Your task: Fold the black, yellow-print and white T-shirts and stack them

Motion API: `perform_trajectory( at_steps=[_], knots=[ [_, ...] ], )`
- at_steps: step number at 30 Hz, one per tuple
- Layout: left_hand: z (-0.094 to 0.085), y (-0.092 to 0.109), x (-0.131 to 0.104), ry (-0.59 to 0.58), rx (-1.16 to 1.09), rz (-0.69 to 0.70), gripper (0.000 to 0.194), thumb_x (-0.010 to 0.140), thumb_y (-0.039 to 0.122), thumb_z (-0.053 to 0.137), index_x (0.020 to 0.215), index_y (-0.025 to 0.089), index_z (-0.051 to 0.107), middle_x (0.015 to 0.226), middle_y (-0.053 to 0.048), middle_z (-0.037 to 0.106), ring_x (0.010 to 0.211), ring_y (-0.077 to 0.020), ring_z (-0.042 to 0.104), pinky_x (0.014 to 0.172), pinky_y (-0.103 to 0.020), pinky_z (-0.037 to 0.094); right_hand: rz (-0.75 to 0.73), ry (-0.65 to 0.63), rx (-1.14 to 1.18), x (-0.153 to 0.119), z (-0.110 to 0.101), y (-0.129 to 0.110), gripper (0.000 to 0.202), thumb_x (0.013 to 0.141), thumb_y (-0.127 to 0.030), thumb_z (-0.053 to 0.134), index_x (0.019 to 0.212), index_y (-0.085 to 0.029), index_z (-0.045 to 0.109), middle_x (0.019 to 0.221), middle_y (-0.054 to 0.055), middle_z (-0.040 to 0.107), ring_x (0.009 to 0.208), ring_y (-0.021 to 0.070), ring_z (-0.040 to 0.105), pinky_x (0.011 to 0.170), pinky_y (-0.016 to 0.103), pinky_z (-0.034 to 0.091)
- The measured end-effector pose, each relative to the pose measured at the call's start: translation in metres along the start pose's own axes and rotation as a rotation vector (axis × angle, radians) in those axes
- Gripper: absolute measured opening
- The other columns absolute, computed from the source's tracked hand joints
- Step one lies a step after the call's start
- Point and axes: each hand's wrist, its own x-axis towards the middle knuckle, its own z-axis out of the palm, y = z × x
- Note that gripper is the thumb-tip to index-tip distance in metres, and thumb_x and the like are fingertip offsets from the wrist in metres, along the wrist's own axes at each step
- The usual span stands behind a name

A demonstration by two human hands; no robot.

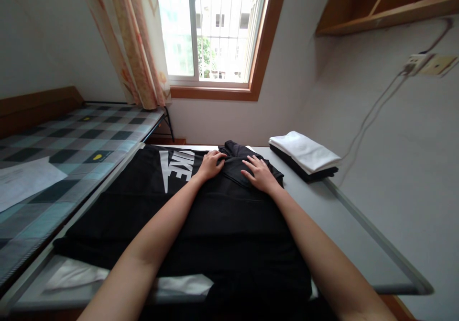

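Left hand, fingers slightly parted; right hand, spread — both rest on the black garment. A folded stack lies on the bench.

The black clothing under the left hand and right hand is matt, creased cloth, the stack to their right smooth cloth, the tabletop beneath smooth, faintly glossy.

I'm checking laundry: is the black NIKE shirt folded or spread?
Mostly spread: the black NIKE shirt lies broadly across the table, overlapping near the right hand.
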Motion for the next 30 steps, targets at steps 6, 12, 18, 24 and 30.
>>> perform_trajectory(
  at_steps=[6,12,18,24,30],
  knots=[
    [0.002,0.002,-0.002,-0.109,0.038,0.025,0.025,0.088,0.021,0.056,0.105,0.024,0.073,0.109,-0.007,0.066,0.107,-0.0262,0.056,0.096,-0.044,0.040,-0.092,-0.097,0.101,-0.004,0.004,-0.005,0.062,0.093,-0.056,0.046,0.146,-0.024,0.046,0.157,0.013,0.033,0.145,0.0322,0.025,0.115,0.055,0.024],
    [-0.011,-0.004,0.002,-0.256,-0.222,0.043,0.019,0.078,0.030,0.073,0.095,0.026,0.077,0.105,-0.003,0.067,0.104,-0.0222,0.061,0.096,-0.036,0.044,-0.192,0.020,0.228,-0.006,-0.006,-0.012,0.038,0.084,-0.044,0.065,0.116,-0.023,0.066,0.140,0.011,0.052,0.131,0.0278,0.045,0.109,0.046,0.036],
    [-0.021,-0.014,0.007,-0.413,-0.325,0.100,0.021,0.066,0.031,0.083,0.087,0.028,0.080,0.114,-0.006,0.062,0.110,-0.0243,0.058,0.097,-0.035,0.045,-0.280,0.018,0.252,-0.004,-0.012,-0.024,0.013,0.081,-0.033,0.070,0.086,-0.022,0.067,0.103,0.006,0.061,0.100,0.0218,0.055,0.096,0.038,0.043],
    [-0.015,-0.023,0.009,-0.369,-0.401,0.103,0.018,0.066,0.033,0.084,0.082,0.026,0.080,0.097,-0.005,0.061,0.096,-0.0193,0.059,0.091,-0.032,0.048,-0.228,-0.071,0.225,-0.002,-0.013,-0.027,0.010,0.084,-0.030,0.066,0.085,-0.020,0.066,0.089,0.004,0.063,0.083,0.0178,0.058,0.078,0.029,0.042],
    [-0.007,-0.019,0.009,-0.244,-0.312,0.107,0.012,0.066,0.024,0.082,0.077,0.025,0.079,0.092,-0.003,0.057,0.094,-0.0185,0.057,0.089,-0.033,0.048,-0.108,-0.067,-0.010,-0.002,-0.018,-0.033,0.012,0.087,-0.029,0.060,0.091,-0.021,0.068,0.089,0.004,0.066,0.083,0.0192,0.062,0.075,0.029,0.038]
  ],
)
